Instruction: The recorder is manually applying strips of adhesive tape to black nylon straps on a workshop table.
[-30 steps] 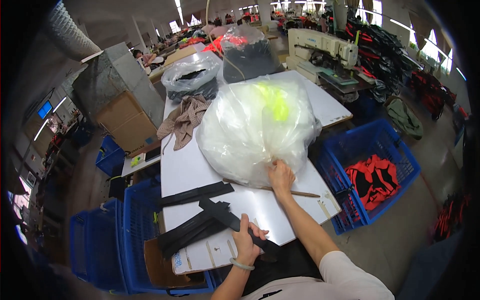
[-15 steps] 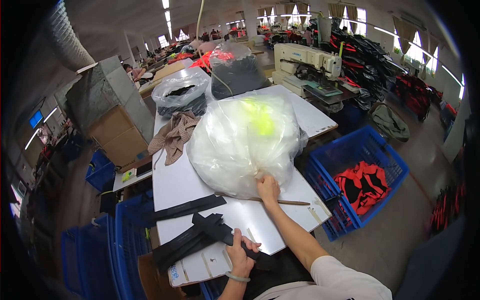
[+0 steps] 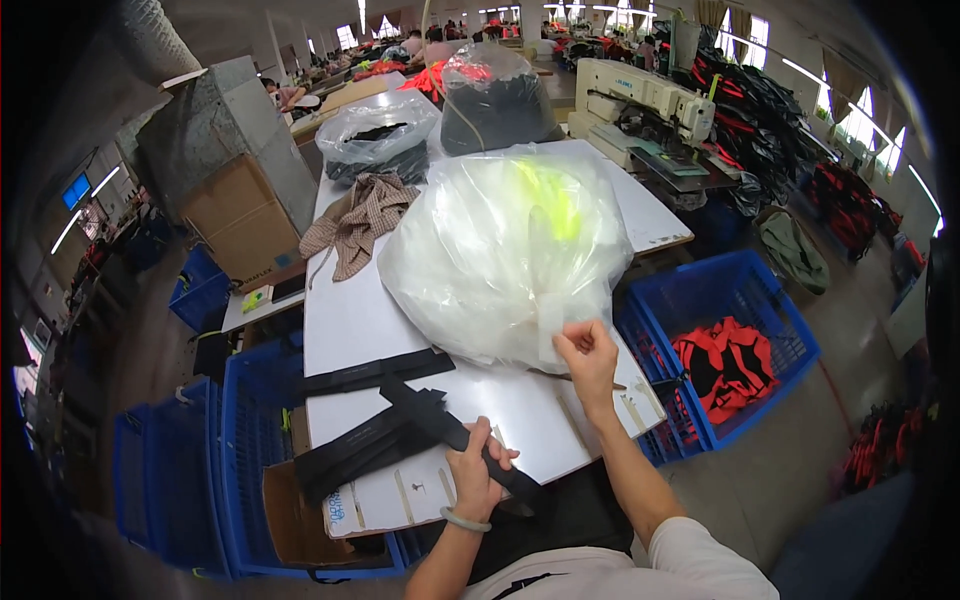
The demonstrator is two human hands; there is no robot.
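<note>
A large clear plastic bag [image 3: 470, 270] sits on the white table, bulging with whitish contents and a bright yellow patch. At its front right edge my right hand [image 3: 588, 352] is closed in a pinch on a translucent white piece [image 3: 550, 328]; whether it belongs to the bag I cannot tell. My left hand [image 3: 476, 468] is wrapped around a black fabric strip [image 3: 425, 408] near the table's front edge. Other black strips [image 3: 375, 374] lie on the table to the left of it. A thin brown stick [image 3: 618, 387] lies partly behind my right hand.
A checked cloth [image 3: 358, 222] and an open plastic bag of dark pieces [image 3: 375, 140] lie beyond, on the left. A sewing machine [image 3: 645, 100] stands at the back right. Blue crates flank the table; the right one [image 3: 785, 375] holds red and black garments.
My right hand has moved right and slightly up, and a translucent white piece now shows at its fingers. My left hand keeps its hold on the black strip. The view has shifted slightly.
</note>
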